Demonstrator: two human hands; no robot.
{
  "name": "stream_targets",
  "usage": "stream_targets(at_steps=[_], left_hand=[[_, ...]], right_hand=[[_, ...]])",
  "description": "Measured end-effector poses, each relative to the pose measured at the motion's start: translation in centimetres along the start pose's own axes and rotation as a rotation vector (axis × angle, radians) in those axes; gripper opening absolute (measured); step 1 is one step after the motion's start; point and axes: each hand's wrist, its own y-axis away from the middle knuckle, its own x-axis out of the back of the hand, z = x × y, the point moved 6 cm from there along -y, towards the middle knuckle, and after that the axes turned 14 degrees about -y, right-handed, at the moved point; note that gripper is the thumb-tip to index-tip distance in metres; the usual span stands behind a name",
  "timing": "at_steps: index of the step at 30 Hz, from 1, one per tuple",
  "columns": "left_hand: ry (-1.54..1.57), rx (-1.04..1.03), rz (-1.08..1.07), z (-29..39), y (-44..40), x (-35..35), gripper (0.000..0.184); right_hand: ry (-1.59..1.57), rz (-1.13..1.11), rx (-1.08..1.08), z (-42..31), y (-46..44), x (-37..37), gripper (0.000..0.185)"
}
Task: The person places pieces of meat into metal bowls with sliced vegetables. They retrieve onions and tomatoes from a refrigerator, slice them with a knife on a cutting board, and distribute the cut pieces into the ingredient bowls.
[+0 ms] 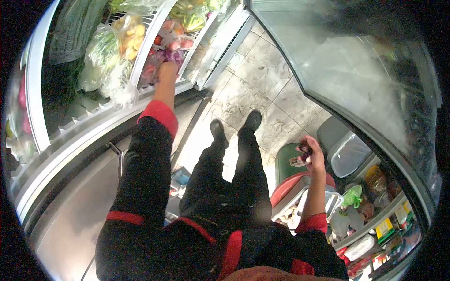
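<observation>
While your left hand [167,72] is at purple produce [175,55], grip unclear, your right hand [317,155] clasps a dark item [305,149].

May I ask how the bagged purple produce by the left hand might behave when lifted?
The plastic on the bagged purple produce looks crinkled, so it would probably flop; its glints suggest it may be slippery. Bagged red produce crowds it and might shift too.

Bagged produce [105,58] lies on fridge shelves [148,47] at left, a glass door [365,89] stands at right, tiled floor [243,89] between them, bags [352,196] on a shelf [349,239] at lower right.
</observation>
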Motion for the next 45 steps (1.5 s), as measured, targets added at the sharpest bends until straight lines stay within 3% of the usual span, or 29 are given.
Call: stream_targets(at_steps=[2, 3, 5, 8, 10, 12, 15, 17, 20, 25, 27, 31, 34, 38, 40, 42, 44, 45], left_hand=[[-1.385, -0.244, 0.030, 2.0, -0.1, -1.2, 0.042], [-1.380, -0.244, 0.029, 1.1, -1.8, -1.9, 0.042], [-1.099, -0.349, 0.344, -0.8, -5.3, -2.0, 0.051], [-0.806, -0.243, 0.435, 7.2, 8.1, 1.5, 0.055], [-0.914, -0.230, 0.441, 5.0, 0.1, 0.9, 0.049], [-0.920, -0.093, -0.086, 2.0, -7.3, -1.3, 0.043], [-0.735, -0.121, -0.074, 6.0, -0.5, 0.3, 0.041], [-0.659, -0.158, -0.095, 6.2, -1.0, 0.3, 0.040], [-0.565, -0.244, -0.152, 5.2, -2.9, 1.0, 0.038], [-0.391, -0.391, -0.256, 3.5, -3.3, 1.6, 0.037], [-0.337, -0.198, -0.301, 4.9, 1.4, 1.7, 0.044], [-0.191, -0.039, -0.375, 6.5, 4.2, 0.4, 0.054], [-0.140, -0.091, 0.012, 6.9, 8.2, 1.1, 0.072], [-0.025, -0.145, 0.018, 1.9, 5.0, 2.1, 0.079], [-0.578, -0.581, 0.554, 0.8, 2.2, 4.4, 0.079], [-0.589, -0.494, 0.559, 2.9, 9.4, 6.5, 0.078], [-0.088, -0.198, 0.261, 3.5, 15.6, 7.0, 0.076], [-0.086, -0.198, 0.261, 3.2, 15.9, 7.3, 0.076]], right_hand=[[0.036, 0.022, 0.082, -0.3, -0.2, 2.9, 0.034], [0.076, 0.041, 0.166, -1.3, -0.2, 4.5, 0.038], [0.155, 0.062, 0.224, -3.3, 0.8, 6.9, 0.041], [0.194, 0.142, 0.281, -7.2, 4.0, 6.9, 0.054], [0.287, 0.165, 0.353, -11.0, 7.4, 4.2, 0.062], [0.309, 0.118, 0.395, -13.5, 9.8, 2.2, 0.068], [0.332, 0.044, 0.449, -15.5, 10.9, 1.7, 0.060], [0.334, -0.008, 0.480, -16.5, 12.1, 0.1, 0.039], [0.382, 0.021, 0.533, -16.9, 12.7, 0.0, 0.029], [0.325, -0.090, 0.673, -17.9, 13.6, -0.5, 0.030], [0.314, -0.099, 0.667, -17.8, 13.3, -0.5, 0.031], [0.344, -0.112, 0.660, -18.3, 12.6, 0.1, 0.041], [0.376, -0.115, 0.627, -18.5, 12.8, -0.4, 0.046], [0.413, -0.067, 0.580, -18.3, 13.3, -1.4, 0.046], [0.407, -0.055, 0.586, -18.0, 13.5, -1.7, 0.046], [0.411, -0.009, 0.536, -17.5, 13.5, -1.6, 0.045], [0.427, -0.009, 0.536, -17.2, 14.0, -2.9, 0.045], [0.422, -0.021, 0.532, -17.0, 14.1, -3.3, 0.045]])
